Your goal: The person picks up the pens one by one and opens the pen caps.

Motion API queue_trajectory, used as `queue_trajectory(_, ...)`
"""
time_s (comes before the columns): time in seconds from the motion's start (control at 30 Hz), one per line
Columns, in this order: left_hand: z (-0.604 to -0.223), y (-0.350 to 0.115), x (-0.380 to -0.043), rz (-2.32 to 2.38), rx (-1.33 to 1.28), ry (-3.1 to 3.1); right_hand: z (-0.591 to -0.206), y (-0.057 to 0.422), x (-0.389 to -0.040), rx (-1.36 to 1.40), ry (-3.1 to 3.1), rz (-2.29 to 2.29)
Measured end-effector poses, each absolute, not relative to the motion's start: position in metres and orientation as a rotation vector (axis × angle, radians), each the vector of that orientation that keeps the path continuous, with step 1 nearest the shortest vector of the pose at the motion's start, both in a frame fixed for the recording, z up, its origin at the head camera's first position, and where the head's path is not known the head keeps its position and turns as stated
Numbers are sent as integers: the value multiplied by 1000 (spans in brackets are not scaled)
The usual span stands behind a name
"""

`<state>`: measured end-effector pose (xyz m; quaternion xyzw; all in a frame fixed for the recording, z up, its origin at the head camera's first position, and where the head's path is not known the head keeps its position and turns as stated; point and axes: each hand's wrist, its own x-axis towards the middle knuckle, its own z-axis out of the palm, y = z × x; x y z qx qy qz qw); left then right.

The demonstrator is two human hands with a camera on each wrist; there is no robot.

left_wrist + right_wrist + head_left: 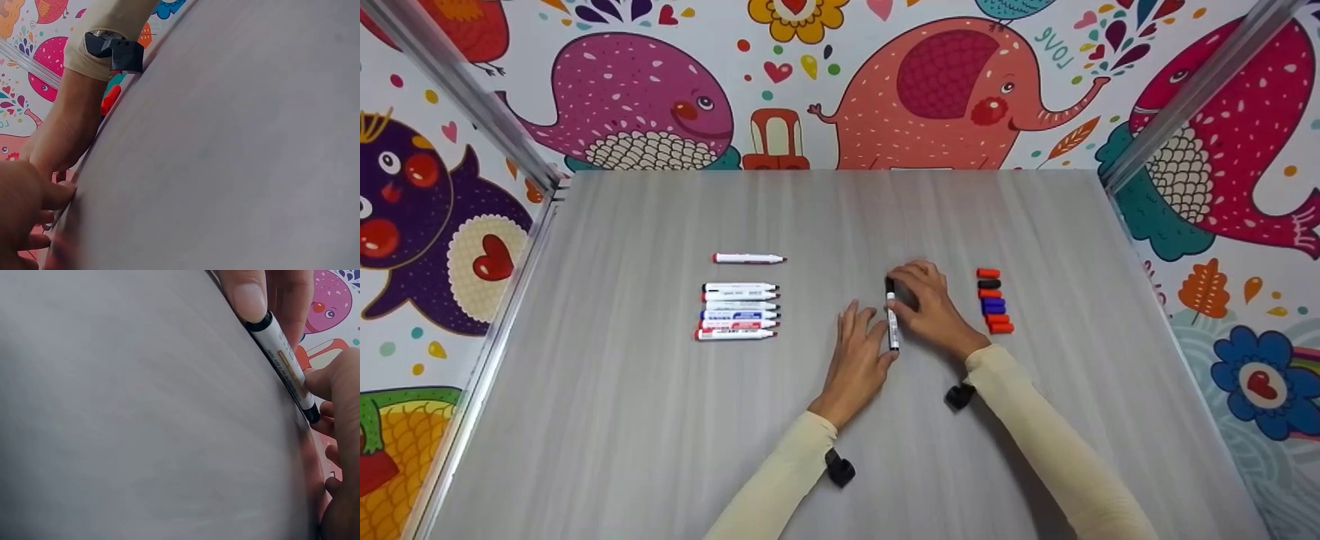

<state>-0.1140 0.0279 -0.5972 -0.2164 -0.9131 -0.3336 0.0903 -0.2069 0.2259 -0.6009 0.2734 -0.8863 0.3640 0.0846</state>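
A white marker (892, 330) with black ends lies lengthwise near the middle of the table. My right hand (936, 309) pinches its far end, thumb on the near side of the black cap (890, 285) and fingers curled over the tip. At the near end my left hand (855, 367) holds it, the thumb against the black base and other fingers along its left side. In the right wrist view the marker (287, 368) shows between both hands. The left wrist view has the left hand (28, 211) in front, and the marker is mostly hidden there.
Left on the table (622, 420) lies a row of several white markers (739, 315) without caps, black, red and blue among them. One red marker (750, 259) lies apart above them. A column of orange, black and blue caps (994, 306) sits right of the right hand.
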Motion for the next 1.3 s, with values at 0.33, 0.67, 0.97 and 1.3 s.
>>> queue_trajectory(0.33,-587,9,-120,-1179,-637,-2760,-580,223,-198,772,-2631,1302)
queue_trajectory(0.67,-580,-6,-122,-1444,-706,-2827,-556,218,-188,767,-2537,1517)
queue_trajectory(0.97,-573,-8,-119,-1727,-725,-2808,-545,212,-181,837,-2475,1578)
queue_trajectory(1.3,-573,-16,-116,-1911,-888,-2754,-543,211,-176,796,-2453,1686)
